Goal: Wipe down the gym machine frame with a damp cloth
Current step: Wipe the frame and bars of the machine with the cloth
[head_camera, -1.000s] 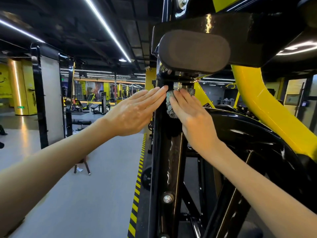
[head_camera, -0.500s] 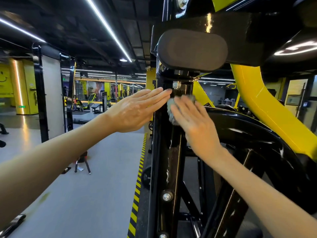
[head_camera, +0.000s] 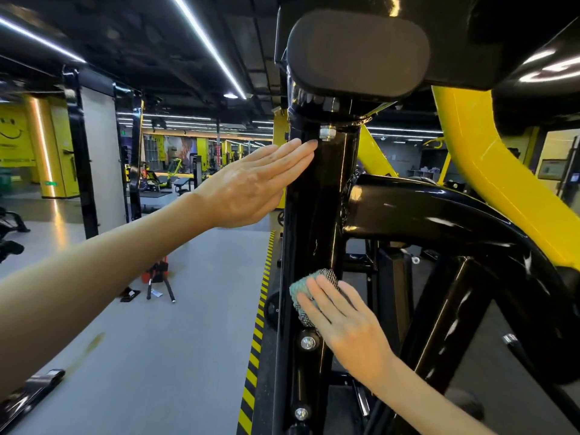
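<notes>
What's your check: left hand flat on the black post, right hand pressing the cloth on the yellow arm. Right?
Not quite. Head view: the right hand presses the cloth on the same black post, below the left hand. The left hand flat on the post is correct.

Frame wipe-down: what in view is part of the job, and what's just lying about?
Job: cloth, pressed by the right hand onto the black upright post; left hand flat against the post higher up.
Lying about: black pad above, yellow arm, small stand on the floor, striped floor tape.
</notes>
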{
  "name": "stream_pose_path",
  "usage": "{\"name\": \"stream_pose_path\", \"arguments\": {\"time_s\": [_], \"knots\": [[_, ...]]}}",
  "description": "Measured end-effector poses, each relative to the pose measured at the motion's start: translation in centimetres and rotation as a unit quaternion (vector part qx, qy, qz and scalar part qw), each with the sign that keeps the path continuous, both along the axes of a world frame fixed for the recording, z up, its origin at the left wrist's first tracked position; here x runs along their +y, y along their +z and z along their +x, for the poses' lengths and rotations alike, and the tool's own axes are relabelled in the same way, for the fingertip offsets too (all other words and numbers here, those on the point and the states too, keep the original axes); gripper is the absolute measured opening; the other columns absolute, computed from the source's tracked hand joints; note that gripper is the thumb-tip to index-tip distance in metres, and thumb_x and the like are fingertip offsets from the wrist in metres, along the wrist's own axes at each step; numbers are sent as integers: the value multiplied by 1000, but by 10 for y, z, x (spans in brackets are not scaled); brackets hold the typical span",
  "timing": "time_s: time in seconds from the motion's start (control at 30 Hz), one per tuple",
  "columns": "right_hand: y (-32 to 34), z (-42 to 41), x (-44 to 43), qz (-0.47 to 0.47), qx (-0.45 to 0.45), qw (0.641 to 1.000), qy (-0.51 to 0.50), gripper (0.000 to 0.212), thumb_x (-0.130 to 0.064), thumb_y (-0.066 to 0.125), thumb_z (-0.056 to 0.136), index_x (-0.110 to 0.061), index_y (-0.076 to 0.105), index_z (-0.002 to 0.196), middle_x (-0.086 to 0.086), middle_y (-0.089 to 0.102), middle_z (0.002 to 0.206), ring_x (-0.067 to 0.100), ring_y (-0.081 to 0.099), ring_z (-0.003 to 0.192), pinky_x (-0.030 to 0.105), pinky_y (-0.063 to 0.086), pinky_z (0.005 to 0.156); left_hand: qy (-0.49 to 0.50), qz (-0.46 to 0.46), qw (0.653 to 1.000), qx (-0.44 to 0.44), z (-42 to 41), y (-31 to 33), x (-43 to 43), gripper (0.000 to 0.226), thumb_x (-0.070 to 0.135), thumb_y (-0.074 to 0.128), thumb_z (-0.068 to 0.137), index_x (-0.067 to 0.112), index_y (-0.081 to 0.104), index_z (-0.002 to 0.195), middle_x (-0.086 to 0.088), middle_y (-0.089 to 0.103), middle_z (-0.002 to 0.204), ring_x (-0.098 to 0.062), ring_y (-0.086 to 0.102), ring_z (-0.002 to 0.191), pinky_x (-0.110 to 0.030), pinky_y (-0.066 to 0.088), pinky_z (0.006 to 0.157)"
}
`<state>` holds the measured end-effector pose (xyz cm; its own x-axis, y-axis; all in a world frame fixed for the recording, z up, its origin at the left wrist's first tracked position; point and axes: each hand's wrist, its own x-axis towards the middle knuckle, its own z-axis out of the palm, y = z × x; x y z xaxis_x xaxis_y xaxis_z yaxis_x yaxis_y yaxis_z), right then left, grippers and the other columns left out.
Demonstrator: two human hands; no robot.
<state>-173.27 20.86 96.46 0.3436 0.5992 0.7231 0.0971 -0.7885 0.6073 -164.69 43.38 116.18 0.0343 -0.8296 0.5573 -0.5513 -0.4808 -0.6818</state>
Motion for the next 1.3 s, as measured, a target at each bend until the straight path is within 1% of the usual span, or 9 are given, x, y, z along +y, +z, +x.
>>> {"name": "stream_pose_path", "arguments": {"time_s": [0.17, 0.23, 0.37, 0.57, 0.73, 0.8, 0.9, 1.13, 1.3], "knots": [[47, -1, 1, 7, -8, 1000, 12, 44, 1, 55, 87, -7, 59, 130, 15, 57, 137, 32, 46, 134, 46, 20, 118, 0, -1, 1000, -9, -2, -3, -4, 62, 16, 33, 98, 2, 15, 156, -15, 12, 164, -26, 8, 153, -37, 6, 125], [88, 3, 3, 58, -38, 997, 18, 48, 2, 61, 83, -3, 57, 131, 18, 55, 139, 35, 44, 135, 47, 21, 117, 1, -3, 1000, -7, -3, -3, -4, 61, 16, 33, 98, 2, 15, 155, -15, 13, 164, -27, 10, 153, -38, 8, 125], [145, 12, 6, 114, -79, 990, 32, 46, 6, 51, 89, 3, 53, 135, 22, 51, 142, 35, 43, 136, 43, 24, 117, 6, 12, 1000, 13, -3, 4, 1, 62, 16, 29, 99, 7, 10, 157, -10, 8, 166, -24, 7, 153, -38, 9, 125], [54, 12, 1, 41, -39, 998, 39, 63, 10, 66, 76, 2, 48, 137, 22, 50, 141, 33, 47, 133, 46, 37, 112, -10, 8, 1000, 7, -3, 3, 1, 60, 14, 26, 98, 3, 15, 156, -13, 13, 164, -23, 7, 152, -28, -2, 124], [-39, -3, -13, -77, 48, 995, -30, 56, 4, 45, 88, -3, 41, 143, 14, 43, 149, 27, 28, 146, 41, 27, 119, -11, 1, 1000, 5, -3, 2, -1, 60, 14, 27, 97, 2, 17, 155, -15, 14, 164, -20, 4, 150, -26, -6, 123], [-36, -5, -18, -89, 68, 993, -34, 56, 3, 38, 89, -4, 37, 144, 10, 46, 148, 26, 31, 143, 42, 18, 120, -6, 2, 1000, -3, -4, 2, -1, 60, 15, 29, 98, 1, 16, 155, -16, 13, 164, -23, 5, 151, -28, -5, 123], [1, -9, -14, -83, 84, 993, -3, 53, 1, 36, 88, -9, 52, 138, 9, 53, 142, 24, 46, 136, 42, 24, 116, 2, 3, 1000, -17, -5, 0, -3, 62, 15, 34, 98, 0, 16, 155, -18, 13, 164, -29, 10, 152, -33, 0, 125], [108, 8, 10, 96, -37, 995, 18, 49, 5, 47, 88, -1, 53, 136, 20, 52, 142, 33, 47, 134, 42, 28, 115, 11, -13, 1000, -15, -6, -4, -4, 61, 15, 36, 99, 0, 15, 155, -18, 12, 164, -27, 8, 152, -33, 0, 125], [27, 6, 4, 38, 0, 998, 56, 45, 7, 46, 86, -1, 58, 129, 17, 57, 136, 29, 54, 128, 40, 25, 118, 14, -8, 1000, -2, -6, -3, -3, 62, 12, 37, 100, 1, 13, 156, -17, 10, 164, -28, 8, 153, -41, 10, 125]]}}
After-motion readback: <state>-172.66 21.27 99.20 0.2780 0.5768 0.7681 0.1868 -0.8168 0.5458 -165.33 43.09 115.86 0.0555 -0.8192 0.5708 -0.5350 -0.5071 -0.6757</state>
